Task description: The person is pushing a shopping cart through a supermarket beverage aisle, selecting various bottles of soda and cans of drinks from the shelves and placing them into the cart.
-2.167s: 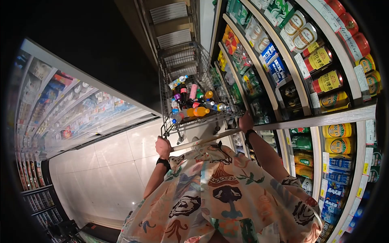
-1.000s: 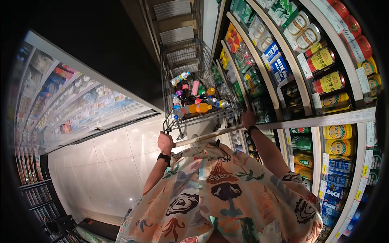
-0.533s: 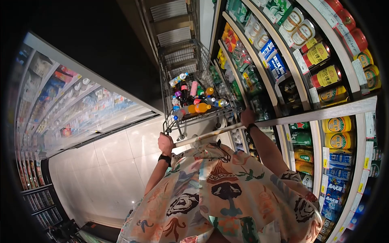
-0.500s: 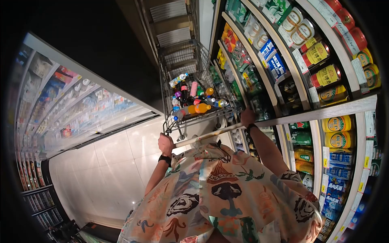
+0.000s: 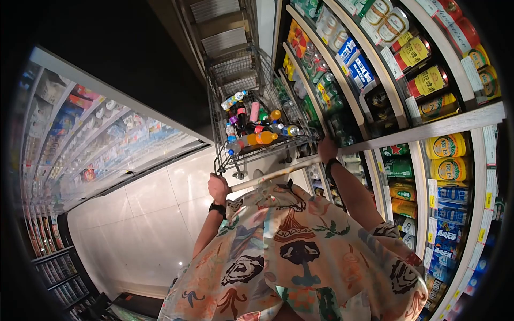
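Left hand (image 5: 218,188): yours, fingers curled shut round the left end of the cart handle (image 5: 273,174); dark band (image 5: 217,209) at the wrist

Right hand (image 5: 327,150): yours, wrapped closed over the right end of the same bar, just beside the edge of the right-hand shelving

Shopping cart (image 5: 235,75): wire basket, straight ahead of you in the aisle, stretching far from the handle and running close along the right-hand shelves

Load: drink bottles, some lying and some upright, gathered at the near end of the basket; among them an orange bottle (image 5: 262,138) and a pink bottle (image 5: 254,112); the full count cannot be told

Handling, by judgement: frame stiff; with full bottles aboard, likely heavy to start and to stop; the loose bottles can roll and knock about. Your grip at both ends of the bar gives the surest steer

Right: canned drinks (image 5: 444,145) in rows, price tags along the shelf fronts

Left: lit chiller cabinets (image 5: 107,139), well apart from the cart across pale floor tiles (image 5: 144,224)
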A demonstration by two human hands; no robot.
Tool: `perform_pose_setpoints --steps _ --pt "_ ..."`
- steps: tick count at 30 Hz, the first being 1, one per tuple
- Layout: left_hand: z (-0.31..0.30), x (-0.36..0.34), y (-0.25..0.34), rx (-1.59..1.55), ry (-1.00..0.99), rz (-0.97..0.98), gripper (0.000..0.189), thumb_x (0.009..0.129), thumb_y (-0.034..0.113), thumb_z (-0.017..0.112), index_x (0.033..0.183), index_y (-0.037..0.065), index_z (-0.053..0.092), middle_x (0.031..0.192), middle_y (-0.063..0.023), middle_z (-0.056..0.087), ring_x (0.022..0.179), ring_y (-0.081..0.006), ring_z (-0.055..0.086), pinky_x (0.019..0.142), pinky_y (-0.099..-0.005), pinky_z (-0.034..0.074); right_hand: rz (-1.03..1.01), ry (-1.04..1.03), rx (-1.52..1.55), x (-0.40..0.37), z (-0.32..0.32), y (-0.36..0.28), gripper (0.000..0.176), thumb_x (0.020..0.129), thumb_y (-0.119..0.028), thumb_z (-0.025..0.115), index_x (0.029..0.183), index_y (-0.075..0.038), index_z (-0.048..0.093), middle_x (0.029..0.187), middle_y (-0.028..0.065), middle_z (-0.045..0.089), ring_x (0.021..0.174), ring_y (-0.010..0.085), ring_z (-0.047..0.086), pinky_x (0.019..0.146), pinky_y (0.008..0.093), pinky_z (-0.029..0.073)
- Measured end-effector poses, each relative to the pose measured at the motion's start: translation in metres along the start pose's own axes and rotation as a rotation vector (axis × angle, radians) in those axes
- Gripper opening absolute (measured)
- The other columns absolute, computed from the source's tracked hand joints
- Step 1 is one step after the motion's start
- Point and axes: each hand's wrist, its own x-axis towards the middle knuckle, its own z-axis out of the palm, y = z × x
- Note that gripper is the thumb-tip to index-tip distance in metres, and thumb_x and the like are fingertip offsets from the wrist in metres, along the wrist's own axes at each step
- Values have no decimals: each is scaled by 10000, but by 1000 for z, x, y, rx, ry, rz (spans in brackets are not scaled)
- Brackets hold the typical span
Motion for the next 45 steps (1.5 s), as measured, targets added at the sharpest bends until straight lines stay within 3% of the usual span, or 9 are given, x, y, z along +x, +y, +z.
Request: perform_pose_setpoints --steps 14,16,27,29,32,36,38,40,45 --pt "10 -54 -44 -45 -3 34 228 919 217 562 936 -5 610 887 -301 695 861 -502 673 754 -579 531 60 -69 105 -64 -15 27 319 898 -185 623 1189 -76 552 1073 173 701 980 382 694 846 483 550" --pt "6 -73 -42 -15 7 75 235 915 216 562 938 -12 610 875 -308 691 854 -505 672 750 -577 531 -38 -52 426 -83 -24 39 338 877 -176 671 1196 -91 598 1040 114 721 1002 321 697 847 442 550" --pt "24 -154 -93 21 -32 80 261 934 182 507 939 -43 640 844 -282 706 828 -453 702 745 -545 545 100 -82 177 -166 -19 101 499 906 -260 646 1352 -70 528 1062 172 721 1048 362 677 944 489 500" --pt "25 -169 -95 48 -26 28 260 913 171 511 953 -36 662 715 -176 710 686 -319 723 687 -441 574 76 -40 204 -181 -9 118 494 909 -259 647 1349 -68 528 1069 172 719 1048 363 676 939 489 502" --pt "44 -177 -129 92 11 89 265 920 168 511 954 -47 664 701 -165 705 660 -305 716 658 -433 572 63 -34 204 -200 -6 137 504 921 -249 644 1367 -53 516 1105 187 707 1060 369 668 921 490 513" --pt "43 -205 -147 71 -15 141 265 923 169 513 953 -47 664 702 -165 706 654 -302 716 640 -434 570 67 -55 227 -233 6 163 517 930 -213 621 1400 -40 494 1114 205 701 1066 370 666 907 494 523" --pt "45 -217 -156 13 -39 109 244 935 180 522 900 -35 633 816 -257 704 805 -448 691 747 -539 538 74 -48 225 -248 10 174 521 930 -194 611 1410 -35 485 1110 208 701 1067 369 666 906 494 525" --pt "38 -236 -151 50 -47 109 234 934 178 526 899 -28 631 809 -246 705 802 -440 694 745 -536 539 46 38 217 -254 34 190 428 885 -171 644 1285 -39 566 901 129 719 918 364 682 857 496 513" --pt "33 -271 -157 85 -43 81 214 932 178 534 888 -13 621 787 -218 708 787 -415 703 731 -520 543 4 147 244 -293 50 218 361 882 -158 649 1214 -35 579 856 123 711 867 361 684 796 504 514"
